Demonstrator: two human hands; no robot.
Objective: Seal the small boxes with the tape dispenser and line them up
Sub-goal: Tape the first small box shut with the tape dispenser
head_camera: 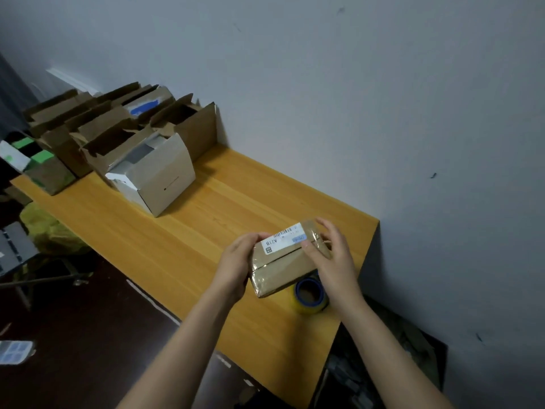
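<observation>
A small brown cardboard box [283,262] with a white label and glossy tape on its ends is held above the right end of the wooden table [182,240]. My left hand [236,264] grips its left end, fingers curled over the top edge. At the box's right end my right hand [330,255] grips it, thumb pressing on top near the label and fingers wrapped round the far side. A yellow tape roll with a blue core [311,295] lies on the table just below the box, partly hidden by it and by my right wrist.
Several open cardboard boxes [118,125] crowd the table's far left end, with a white-sided open box [156,175] nearest. A grey wall runs along the table's far side. The right table edge is close to my right hand. Dark floor and clutter lie to the left and below.
</observation>
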